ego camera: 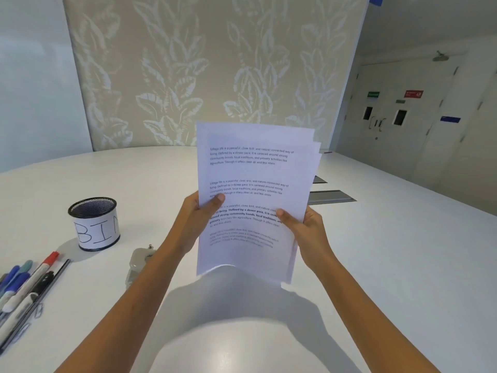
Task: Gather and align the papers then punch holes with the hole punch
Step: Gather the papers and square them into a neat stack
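A stack of printed white papers (250,173) is held upright above the white table (376,251), its lower edge just over the tabletop. The sheets are fanned slightly, with corners stepping out at the upper right. My left hand (200,215) grips the stack's left edge, thumb on the front page. My right hand (304,227) grips the right edge, thumb across the text. A grey hole punch (139,261) lies on the table to the left, partly hidden behind my left forearm.
A black mesh cup labelled BIN (94,224) stands at the left. Several markers and pens (27,286) and paper clips lie near the left edge. Two grey cable hatches (332,196) sit in the table behind the papers. A patterned panel stands beyond.
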{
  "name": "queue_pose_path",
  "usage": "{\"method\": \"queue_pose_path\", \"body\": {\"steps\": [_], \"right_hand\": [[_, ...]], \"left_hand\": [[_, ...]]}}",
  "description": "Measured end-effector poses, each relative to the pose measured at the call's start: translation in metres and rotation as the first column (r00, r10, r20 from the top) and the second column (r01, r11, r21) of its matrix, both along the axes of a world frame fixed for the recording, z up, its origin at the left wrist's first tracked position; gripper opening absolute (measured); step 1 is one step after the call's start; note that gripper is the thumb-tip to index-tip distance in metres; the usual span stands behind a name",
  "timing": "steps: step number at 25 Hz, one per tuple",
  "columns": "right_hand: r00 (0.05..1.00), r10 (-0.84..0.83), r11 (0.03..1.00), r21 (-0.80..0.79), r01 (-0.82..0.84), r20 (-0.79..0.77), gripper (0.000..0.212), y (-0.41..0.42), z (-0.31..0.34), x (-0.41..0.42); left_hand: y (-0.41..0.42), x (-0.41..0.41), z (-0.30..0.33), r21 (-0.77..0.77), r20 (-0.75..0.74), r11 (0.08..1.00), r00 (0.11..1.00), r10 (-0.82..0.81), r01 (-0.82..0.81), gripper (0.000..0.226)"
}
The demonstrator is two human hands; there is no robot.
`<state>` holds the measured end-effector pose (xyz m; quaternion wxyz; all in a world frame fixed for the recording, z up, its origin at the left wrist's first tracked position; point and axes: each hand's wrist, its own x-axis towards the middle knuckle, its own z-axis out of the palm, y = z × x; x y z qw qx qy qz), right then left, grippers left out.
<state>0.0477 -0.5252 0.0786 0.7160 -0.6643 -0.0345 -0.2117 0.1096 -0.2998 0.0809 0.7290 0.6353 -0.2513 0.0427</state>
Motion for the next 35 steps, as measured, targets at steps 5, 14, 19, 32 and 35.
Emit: {"method": "queue_pose_path", "body": {"steps": [5, 14, 19, 32, 35], "right_hand": [[0.997, -0.024, 0.999, 0.039, 0.027, -0.077, 0.010, 0.005, -0.013, 0.000], [0.998, 0.031, 0.999, 0.035, -0.029, -0.061, 0.022, 0.006, -0.018, -0.005], [0.998, 0.013, 1.000, 0.024, -0.012, -0.061, 0.014, 0.011, -0.017, -0.005], [0.992, -0.044, 0.998, -0.045, 0.039, -0.122, 0.013, 0.002, -0.026, 0.003], [0.995, -0.047, 0.984, -0.176, 0.031, -0.090, 0.008, -0.017, 0.003, 0.005]], "left_hand": [[0.002, -0.003, -0.006, 0.038, -0.114, 0.998, 0.993, 0.044, -0.040, 0.026], [0.011, -0.006, -0.006, 0.024, -0.044, 0.998, 0.998, -0.054, 0.055, 0.029], [0.007, -0.007, -0.009, 0.018, -0.116, 1.000, 0.993, -0.021, 0.024, 0.026], [-0.001, -0.003, -0.001, -0.003, -0.067, 0.998, 0.996, 0.064, -0.065, 0.042], [0.012, 0.008, 0.044, 0.061, 0.154, 0.960, 0.953, 0.262, -0.274, 0.080]]}}
